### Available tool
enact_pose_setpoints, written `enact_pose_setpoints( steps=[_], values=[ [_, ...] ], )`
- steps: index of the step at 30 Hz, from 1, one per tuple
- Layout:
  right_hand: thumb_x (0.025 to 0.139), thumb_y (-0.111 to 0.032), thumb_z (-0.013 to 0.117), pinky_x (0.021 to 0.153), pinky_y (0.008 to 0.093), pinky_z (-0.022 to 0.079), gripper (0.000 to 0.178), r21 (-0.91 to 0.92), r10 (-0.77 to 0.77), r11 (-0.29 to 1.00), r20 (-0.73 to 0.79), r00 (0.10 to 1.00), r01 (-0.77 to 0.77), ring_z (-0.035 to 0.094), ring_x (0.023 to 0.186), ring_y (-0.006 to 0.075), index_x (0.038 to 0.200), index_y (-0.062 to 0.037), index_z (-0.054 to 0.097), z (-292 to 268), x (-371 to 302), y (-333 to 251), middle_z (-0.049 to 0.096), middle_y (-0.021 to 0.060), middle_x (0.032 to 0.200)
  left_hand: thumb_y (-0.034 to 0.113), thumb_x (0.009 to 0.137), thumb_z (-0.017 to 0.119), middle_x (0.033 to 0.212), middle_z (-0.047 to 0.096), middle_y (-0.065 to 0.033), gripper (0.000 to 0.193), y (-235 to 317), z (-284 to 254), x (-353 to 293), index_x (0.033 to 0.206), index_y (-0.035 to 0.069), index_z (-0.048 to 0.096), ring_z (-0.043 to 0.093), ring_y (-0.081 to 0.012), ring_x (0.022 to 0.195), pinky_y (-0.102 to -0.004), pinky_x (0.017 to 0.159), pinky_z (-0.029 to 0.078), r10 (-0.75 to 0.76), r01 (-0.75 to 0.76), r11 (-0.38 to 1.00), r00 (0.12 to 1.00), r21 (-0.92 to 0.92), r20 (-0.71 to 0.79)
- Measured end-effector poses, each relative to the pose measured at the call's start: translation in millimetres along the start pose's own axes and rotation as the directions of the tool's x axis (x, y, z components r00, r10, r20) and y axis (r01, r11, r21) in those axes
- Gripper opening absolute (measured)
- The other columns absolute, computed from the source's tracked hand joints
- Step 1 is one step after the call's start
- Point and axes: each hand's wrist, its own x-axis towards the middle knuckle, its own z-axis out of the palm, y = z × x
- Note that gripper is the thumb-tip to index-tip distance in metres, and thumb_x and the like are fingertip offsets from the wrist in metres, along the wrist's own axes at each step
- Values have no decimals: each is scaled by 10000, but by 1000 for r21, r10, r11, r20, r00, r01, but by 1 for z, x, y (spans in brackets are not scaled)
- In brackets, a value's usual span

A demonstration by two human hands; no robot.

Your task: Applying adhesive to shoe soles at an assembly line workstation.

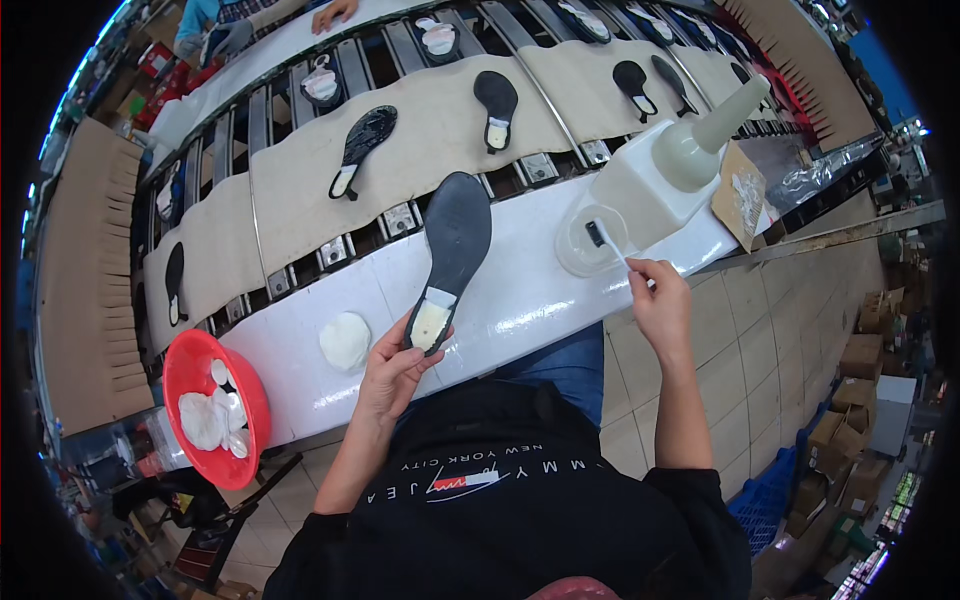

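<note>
My left hand [388, 372] grips a black shoe sole [458, 232] by its heel end. The sole stands up away from me, with a pale patch on its heel part. In my right hand [662, 302] is a small white-handled brush [612, 246] with dark bristles. The bristle end is over or inside a clear round cup [575, 250]; I cannot tell whether it touches the bottom. That cup sits against a large white plastic bottle [645, 185] with a grey-green conical spout. To the left of my left hand, a round white pad [345, 341] lies on the white table [510, 305].
A red basin [262, 408] with white pieces stands at the table's left end. Beyond the table, a roller conveyor with a beige cloth [430, 110] carries several soles [496, 108]. A brown card [740, 190] lies right of the bottle. A co-worker's hands [333, 14] show across the conveyor.
</note>
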Motion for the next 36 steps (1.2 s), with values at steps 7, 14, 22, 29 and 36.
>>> enact_pose_setpoints(
  steps=[7, 14, 22, 29, 36],
  values=[
    [878, -159, 512, 329, 176, 284, 239, 718, 278, 180, 618, 735, -672, 426, 461, 50, 1071, -40, 585, -1, 2, 8, 538, 12, 724, -49, 727, 575, 1182, 542, -141, 618, 11, -10, 6, 1310, -28, 369, 575, -251, 1042, -288, 806, 493, -69, 64, 997, 992, 47, 108],
    [927, -162, 433, 320, 180, 263, 294, 459, -58, -587, 798, 600, -667, 336, 421, 54, 1195, -52, 487, 16, -28, 26, 509, 18, 727, -80, 677, 631, 1086, 586, -111, 626, 6, -11, 5, 1266, -31, 426, 604, -203, 942, -293, 801, 486, -123, 103, 988, 977, 119, 176],
    [915, -203, 483, 369, 170, 296, 281, 828, 123, 196, 511, 851, -526, 427, 466, 47, 1125, -22, 531, -19, 18, -48, 548, 35, 730, -43, 686, 657, 1001, 620, -70, 551, 1, -20, 11, 1211, -6, 496, 595, -150, 904, -283, 833, 452, -94, 69, 990, 975, 124, 201],
    [842, -102, 571, 454, 173, 317, 195, 717, -86, 549, 560, 824, -429, 426, 517, 27, 1013, -22, 621, 28, 60, -108, 544, -14, 712, -24, 657, 669, 999, 610, -72, 544, 9, -22, 15, 1179, -21, 517, 599, -149, 863, -291, 800, 477, -85, 69, 994, 979, 89, 183],
    [753, -93, 634, 519, 298, 405, 183, 346, -245, 928, 287, 926, 138, 523, 558, 162, 929, -125, 673, 58, 74, -115, 549, 44, 690, -35, 629, 687, 985, 619, -78, 556, 5, -31, 4, 1163, -24, 533, 602, -149, 846, -286, 787, 483, -129, 118, 990, 977, 73, 171]
  ],
)
